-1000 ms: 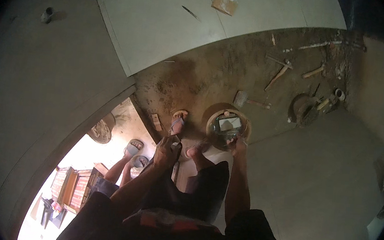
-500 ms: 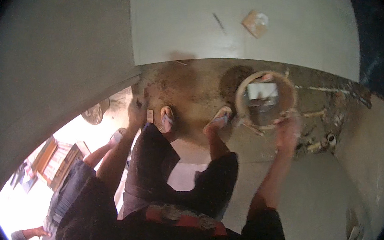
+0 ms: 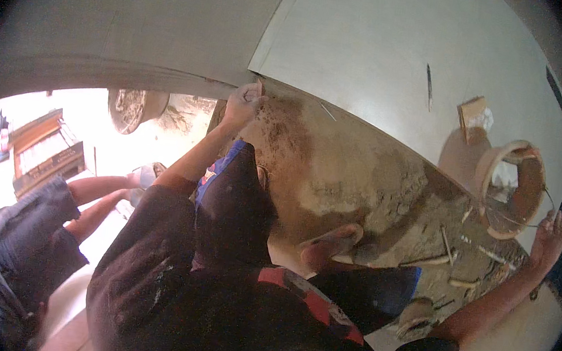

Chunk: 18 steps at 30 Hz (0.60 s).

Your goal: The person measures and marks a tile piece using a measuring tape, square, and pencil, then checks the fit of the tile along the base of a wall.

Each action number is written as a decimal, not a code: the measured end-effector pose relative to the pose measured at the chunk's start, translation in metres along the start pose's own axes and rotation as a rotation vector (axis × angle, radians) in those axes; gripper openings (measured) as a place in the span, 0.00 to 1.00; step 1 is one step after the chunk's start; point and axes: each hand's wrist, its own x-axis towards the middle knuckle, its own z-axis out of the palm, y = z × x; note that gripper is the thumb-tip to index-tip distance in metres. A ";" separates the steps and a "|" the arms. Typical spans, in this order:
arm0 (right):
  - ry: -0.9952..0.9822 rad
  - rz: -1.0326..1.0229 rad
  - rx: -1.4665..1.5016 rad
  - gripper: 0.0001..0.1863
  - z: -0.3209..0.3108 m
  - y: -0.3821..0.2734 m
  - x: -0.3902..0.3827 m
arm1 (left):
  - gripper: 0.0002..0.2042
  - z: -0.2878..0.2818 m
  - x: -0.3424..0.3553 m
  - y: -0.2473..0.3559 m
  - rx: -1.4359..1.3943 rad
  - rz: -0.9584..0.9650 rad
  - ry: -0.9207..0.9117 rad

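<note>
At the right, my right hand (image 3: 549, 236) holds the thin wire handle of a mud-stained bucket (image 3: 481, 171). The bucket is tilted, its mouth turned toward the right. Inside lies a white flat piece (image 3: 504, 181); other contents are too blurred to name. My left hand (image 3: 243, 104) is closed beside the lower corner of the grey wall, at the opening on the left. Whatever is in its fingers, if anything, is too small to make out.
A pale panel (image 3: 374, 56) bears a slim dark tool (image 3: 429, 85) and a wooden board with white smears (image 3: 474, 118). Sticks and debris (image 3: 453, 249) litter the dirty floor. Beyond the bright opening are a basin (image 3: 125, 110), a wooden crate (image 3: 46, 153) and another person's legs (image 3: 98, 209).
The bucket has swung right and tilted, with my right hand. My left hand now shows fully, by the wall corner. The view has turned and my feet have shifted.
</note>
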 end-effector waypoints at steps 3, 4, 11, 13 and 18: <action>0.042 -0.011 0.292 0.28 0.009 0.017 0.043 | 0.19 0.008 0.021 -0.044 -0.086 -0.035 0.126; 0.031 0.063 0.528 0.30 0.012 0.020 0.052 | 0.19 0.013 0.025 -0.054 -0.063 -0.024 0.186; -0.090 0.210 1.162 0.26 0.011 0.057 0.115 | 0.23 0.052 0.062 -0.115 -0.001 0.095 0.536; -0.052 0.349 1.276 0.25 0.046 0.030 0.119 | 0.25 0.039 0.056 -0.119 0.164 0.027 0.613; -0.004 0.420 1.172 0.24 0.056 0.051 0.100 | 0.28 0.056 0.048 -0.092 0.110 -0.089 0.570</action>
